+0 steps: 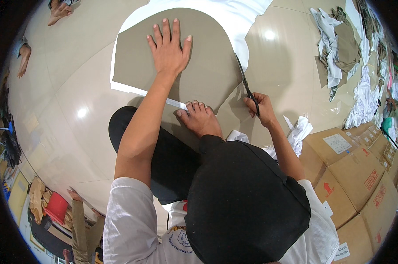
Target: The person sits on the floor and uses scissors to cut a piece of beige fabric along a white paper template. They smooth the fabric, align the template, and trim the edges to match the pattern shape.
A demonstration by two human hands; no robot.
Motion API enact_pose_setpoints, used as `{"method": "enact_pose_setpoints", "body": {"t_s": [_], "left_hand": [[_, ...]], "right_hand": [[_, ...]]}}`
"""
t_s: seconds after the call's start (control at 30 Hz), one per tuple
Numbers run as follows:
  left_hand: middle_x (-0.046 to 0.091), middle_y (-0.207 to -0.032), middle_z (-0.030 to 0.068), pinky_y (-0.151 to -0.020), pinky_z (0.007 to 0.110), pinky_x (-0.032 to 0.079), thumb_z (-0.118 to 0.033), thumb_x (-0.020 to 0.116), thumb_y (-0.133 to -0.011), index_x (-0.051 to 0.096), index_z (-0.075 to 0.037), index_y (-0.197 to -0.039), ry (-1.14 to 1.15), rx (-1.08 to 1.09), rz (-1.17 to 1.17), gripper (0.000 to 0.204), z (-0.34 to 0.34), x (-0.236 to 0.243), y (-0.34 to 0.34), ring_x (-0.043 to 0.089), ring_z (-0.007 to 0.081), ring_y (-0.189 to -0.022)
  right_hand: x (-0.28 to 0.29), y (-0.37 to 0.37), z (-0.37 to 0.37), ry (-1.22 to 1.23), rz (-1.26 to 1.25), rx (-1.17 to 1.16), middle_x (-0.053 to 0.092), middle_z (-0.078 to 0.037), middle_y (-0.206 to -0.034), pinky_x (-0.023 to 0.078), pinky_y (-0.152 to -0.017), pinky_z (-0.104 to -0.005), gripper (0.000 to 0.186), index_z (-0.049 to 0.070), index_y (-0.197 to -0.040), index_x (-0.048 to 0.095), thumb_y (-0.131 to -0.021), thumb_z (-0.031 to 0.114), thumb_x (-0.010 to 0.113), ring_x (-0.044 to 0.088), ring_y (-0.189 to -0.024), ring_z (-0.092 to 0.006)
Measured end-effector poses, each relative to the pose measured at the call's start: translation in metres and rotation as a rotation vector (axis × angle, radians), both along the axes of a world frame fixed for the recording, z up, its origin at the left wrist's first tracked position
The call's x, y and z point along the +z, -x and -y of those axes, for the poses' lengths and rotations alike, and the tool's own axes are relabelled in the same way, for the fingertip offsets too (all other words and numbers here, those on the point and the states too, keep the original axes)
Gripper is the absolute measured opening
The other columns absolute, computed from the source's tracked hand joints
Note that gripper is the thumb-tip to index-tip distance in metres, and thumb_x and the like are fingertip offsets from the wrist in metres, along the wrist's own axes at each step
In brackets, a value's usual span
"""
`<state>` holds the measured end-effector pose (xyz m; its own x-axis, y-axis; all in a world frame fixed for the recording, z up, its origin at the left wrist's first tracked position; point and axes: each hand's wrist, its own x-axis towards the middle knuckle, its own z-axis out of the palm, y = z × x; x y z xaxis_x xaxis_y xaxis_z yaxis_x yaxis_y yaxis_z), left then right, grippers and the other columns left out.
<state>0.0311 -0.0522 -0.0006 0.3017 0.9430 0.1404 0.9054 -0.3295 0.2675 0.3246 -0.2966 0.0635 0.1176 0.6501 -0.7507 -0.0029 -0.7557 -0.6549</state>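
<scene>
Spread on the floor is a rounded olive-brown fabric piece [205, 55], with white fabric [247, 20] showing from beneath along its far and left edges. My left hand [169, 55] presses flat on the brown piece, fingers spread. At its right edge, my right hand [260, 109] grips black scissors [246, 83], fingers around the handles. The blades point away from me along the border between brown and white; whether they are parted is unclear. My bare foot [200, 118] touches the near edge of the cloth.
White scraps [298, 134] lie right of my bent, black-clad knee [247, 202]. Cardboard boxes [357, 176] stack at the lower right. A heap of white and brown cloth [337, 48] lies far right. Other people's bare feet [58, 12] show at the left, near the tiled floor's edge.
</scene>
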Motion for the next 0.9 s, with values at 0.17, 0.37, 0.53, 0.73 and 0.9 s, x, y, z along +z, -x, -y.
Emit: {"method": "enact_pose_setpoints", "body": {"t_s": [0.17, 0.37, 0.53, 0.73, 0.9], "left_hand": [[0.026, -0.184, 0.0175, -0.136, 0.069, 0.01, -0.062, 0.036, -0.115, 0.03, -0.021, -0.178, 0.014, 0.005, -0.003, 0.076, 0.0003, 0.001, -0.0008, 0.016, 0.047, -0.17], [0.025, -0.184, 0.0169, -0.136, 0.069, 0.009, -0.064, 0.034, -0.115, 0.029, -0.022, -0.178, -0.004, 0.001, -0.001, 0.077, -0.0002, -0.0032, 0.0, 0.016, 0.0466, -0.17], [0.025, -0.184, 0.0163, -0.136, 0.069, 0.01, -0.065, 0.033, -0.115, 0.028, -0.022, -0.179, -0.001, 0.008, -0.022, 0.077, 0.0, -0.0027, 0.001, 0.016, 0.0463, -0.17], [0.025, -0.184, 0.0158, -0.136, 0.069, 0.009, -0.064, 0.033, -0.115, 0.028, -0.023, -0.179, -0.004, 0.002, 0.0, 0.076, -0.0006, -0.0035, -0.0009, 0.016, 0.0462, -0.17], [0.024, -0.184, 0.0159, -0.136, 0.068, 0.009, -0.064, 0.033, -0.115, 0.028, -0.023, -0.179, 0.006, 0.006, -0.01, 0.076, -0.0002, -0.0023, -0.0005, 0.015, 0.0459, -0.17]], "right_hand": [[-0.002, 0.0009, 0.0018, 0.005, 0.003, -0.015, 0.061, 0.001, -0.064, 0.041, -0.047, -0.0265, 0.031, 0.004, -0.084, 0.07, -0.096, 0.029, 0.084, 0.055, -0.052, -0.0082], [-0.0031, 0.0027, 0.0023, 0.001, 0.014, -0.018, 0.061, 0.001, -0.063, 0.04, -0.047, -0.0259, 0.031, 0.005, -0.083, 0.069, -0.097, 0.029, 0.084, 0.054, -0.051, -0.0078], [-0.0007, 0.005, 0.0008, 0.006, 0.024, -0.004, 0.06, 0.002, -0.063, 0.04, -0.048, -0.0252, 0.029, 0.007, -0.083, 0.068, -0.099, 0.026, 0.082, 0.053, -0.051, -0.0066], [-0.0025, 0.0039, 0.004, 0.001, 0.012, -0.019, 0.06, 0.002, -0.063, 0.039, -0.046, -0.0257, 0.028, 0.006, -0.085, 0.07, -0.098, 0.026, 0.084, 0.053, -0.051, -0.0065], [0.0017, 0.0074, 0.0017, -0.001, -0.002, -0.023, 0.058, 0.003, -0.061, 0.039, -0.046, -0.0253, 0.029, 0.008, -0.082, 0.066, -0.1, 0.024, 0.082, 0.054, -0.049, -0.0065]]}}
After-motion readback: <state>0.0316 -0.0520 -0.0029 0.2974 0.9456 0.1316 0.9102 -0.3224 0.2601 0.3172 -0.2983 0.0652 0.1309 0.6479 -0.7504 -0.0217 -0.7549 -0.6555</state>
